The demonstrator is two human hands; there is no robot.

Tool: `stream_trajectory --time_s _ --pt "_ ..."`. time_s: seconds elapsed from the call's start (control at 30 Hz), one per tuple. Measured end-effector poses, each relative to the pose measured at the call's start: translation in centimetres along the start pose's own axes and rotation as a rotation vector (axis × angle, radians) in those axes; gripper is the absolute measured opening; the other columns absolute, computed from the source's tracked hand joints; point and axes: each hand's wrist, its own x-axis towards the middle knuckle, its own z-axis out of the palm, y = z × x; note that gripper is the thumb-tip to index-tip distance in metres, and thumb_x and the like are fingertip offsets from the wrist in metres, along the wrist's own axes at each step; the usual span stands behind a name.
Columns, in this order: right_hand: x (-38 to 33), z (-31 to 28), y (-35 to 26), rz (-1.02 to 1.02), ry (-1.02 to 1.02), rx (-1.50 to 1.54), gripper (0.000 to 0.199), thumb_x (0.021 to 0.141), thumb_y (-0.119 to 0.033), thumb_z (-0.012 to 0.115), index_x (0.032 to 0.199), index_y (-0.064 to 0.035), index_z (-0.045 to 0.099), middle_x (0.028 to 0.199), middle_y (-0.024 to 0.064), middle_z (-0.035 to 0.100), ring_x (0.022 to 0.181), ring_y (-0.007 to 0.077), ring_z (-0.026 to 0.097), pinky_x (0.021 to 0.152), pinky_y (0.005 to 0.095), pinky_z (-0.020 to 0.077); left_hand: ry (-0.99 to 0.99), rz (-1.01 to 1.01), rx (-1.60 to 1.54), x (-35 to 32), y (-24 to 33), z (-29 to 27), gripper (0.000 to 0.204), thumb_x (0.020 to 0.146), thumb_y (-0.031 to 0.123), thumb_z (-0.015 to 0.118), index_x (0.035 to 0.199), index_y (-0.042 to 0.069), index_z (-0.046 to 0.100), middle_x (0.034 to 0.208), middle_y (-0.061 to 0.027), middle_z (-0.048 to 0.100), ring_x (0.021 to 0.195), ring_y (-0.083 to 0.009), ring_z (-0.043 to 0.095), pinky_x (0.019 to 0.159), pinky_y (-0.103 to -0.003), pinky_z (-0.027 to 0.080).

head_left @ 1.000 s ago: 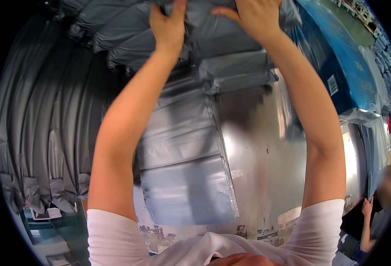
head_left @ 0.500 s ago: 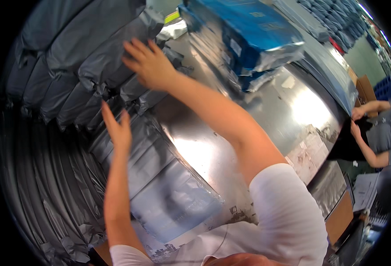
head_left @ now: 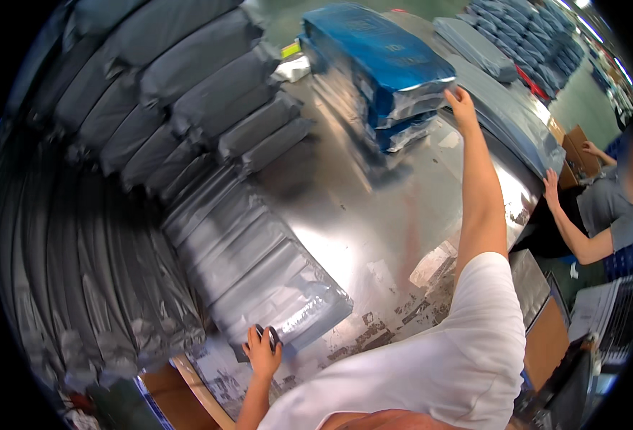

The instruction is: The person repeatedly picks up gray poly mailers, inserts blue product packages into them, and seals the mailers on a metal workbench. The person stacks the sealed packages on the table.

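Observation:
My left hand (head_left: 261, 352) is closed on a pair of black-handled scissors (head_left: 268, 332); the handle loops show by its fingers and the blades cannot be made out. The scissors are at the near end of a row of grey plastic-wrapped packs (head_left: 248, 247) lying on the metal table. Stretched far out to the right, my right hand (head_left: 462, 107) has its fingers closed on the near right corner of a blue plastic-wrapped package (head_left: 384, 50). That package rests on top of a stack with silvery, shiny sides.
Grey bagged bundles (head_left: 202, 79) are piled high at the far left, above dark packs standing on edge (head_left: 94, 265). The metal table (head_left: 374, 222) has worn, peeling patches. A co-worker (head_left: 603, 215) is at the right near a cardboard box (head_left: 578, 154). Another cardboard box (head_left: 177, 398) is below left.
My right hand has moved from the grey bundles at far left to the blue package. My left hand has come down toward me and now holds the scissors. The co-worker's hands have moved apart.

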Motion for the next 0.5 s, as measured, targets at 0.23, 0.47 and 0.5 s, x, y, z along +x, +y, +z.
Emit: stream_trajectory --time_s 0.23,0.47,0.5 --pt "-7.1 2.6 -3.3 0.288 -0.415 0.102 0.023 0.079 -0.032 0.066 0.079 -0.0099 0.062 0.066 -0.0071 0.049 0.062 0.0058 0.043 0.057 0.0206 0.0304 0.059 -0.064 0.073 -3.0 -1.1 3.9 0.061 0.079 0.026 0.056 0.134 0.013 0.033 0.142 -0.0177 0.019 0.132 -0.0316 0.018 0.097 -0.064 0.015" --pt "-22.7 10.4 -9.7 -0.097 -0.455 0.374 0.018 0.084 -0.012 0.061 0.069 -0.0071 0.054 0.066 -0.0057 0.047 0.063 0.0033 0.037 0.058 0.0188 0.0293 0.188 -0.07 0.035 -4.4 -1.6 5.6 0.059 0.081 0.03 0.046 0.135 0.014 0.03 0.144 -0.0153 0.017 0.134 -0.0287 0.014 0.1 -0.063 0.008" --pt "-25.8 10.8 -11.4 -0.119 -0.432 0.397 0.017 0.084 -0.011 0.062 0.069 -0.0069 0.054 0.066 -0.0056 0.047 0.062 0.0034 0.037 0.057 0.019 0.0296 0.208 -0.057 0.04 -4.3 -1.7 5.7 0.058 0.082 0.031 0.045 0.135 0.014 0.03 0.144 -0.0147 0.018 0.134 -0.0282 0.015 0.1 -0.063 0.008"
